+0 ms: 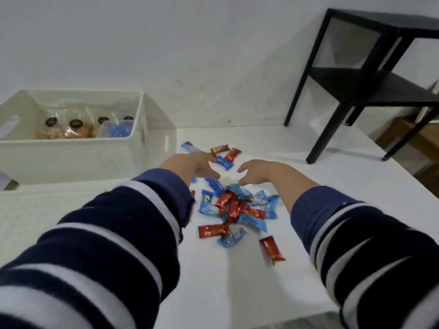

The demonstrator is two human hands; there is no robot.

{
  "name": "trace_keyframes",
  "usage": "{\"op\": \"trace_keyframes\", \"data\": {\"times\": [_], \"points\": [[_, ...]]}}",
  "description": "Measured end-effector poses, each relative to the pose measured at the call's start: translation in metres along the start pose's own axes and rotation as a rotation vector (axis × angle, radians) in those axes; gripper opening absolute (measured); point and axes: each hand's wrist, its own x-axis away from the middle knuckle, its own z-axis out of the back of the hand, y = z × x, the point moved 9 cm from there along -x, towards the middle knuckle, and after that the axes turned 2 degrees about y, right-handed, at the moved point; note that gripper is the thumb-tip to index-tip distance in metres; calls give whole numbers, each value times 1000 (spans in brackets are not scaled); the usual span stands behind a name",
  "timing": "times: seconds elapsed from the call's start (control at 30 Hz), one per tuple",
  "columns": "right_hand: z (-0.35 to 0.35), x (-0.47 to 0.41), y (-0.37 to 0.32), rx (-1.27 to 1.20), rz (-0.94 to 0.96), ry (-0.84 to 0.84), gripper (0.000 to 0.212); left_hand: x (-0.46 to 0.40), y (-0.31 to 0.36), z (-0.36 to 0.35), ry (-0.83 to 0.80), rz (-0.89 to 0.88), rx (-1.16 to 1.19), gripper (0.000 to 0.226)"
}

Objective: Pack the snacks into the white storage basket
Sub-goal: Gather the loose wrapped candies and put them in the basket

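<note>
Item: wrapped snack bars point(234, 207), heaped on tabletop point(308, 176); likely light, crinkly, slippery, best scooped from both sides; my left hand point(198, 166) and right hand point(257, 173) open, empty.

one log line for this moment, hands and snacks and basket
left hand open over snack pile | right hand open, same | holding nothing | white basket left, partly filled | stage: reaching to gather

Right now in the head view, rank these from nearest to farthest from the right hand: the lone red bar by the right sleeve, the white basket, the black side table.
From the right hand:
1. Lone red bar, on the table toward the person.
2. White basket, far left.
3. Black side table, back right.
</note>
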Motion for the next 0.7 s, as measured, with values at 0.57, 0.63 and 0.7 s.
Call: {"op": "trace_keyframes", "data": {"times": [0.57,0.63,0.7], "points": [[-132,-44,83,61,93,220,119,-5,12,-167,113,81,-192,125],[-128,-58,79,133,147,246,117,-13,-2,-168,150,102,-184,123],[-128,-71,70,167,216,265,111,-20,-17,-166,168,116,-167,117]]}}
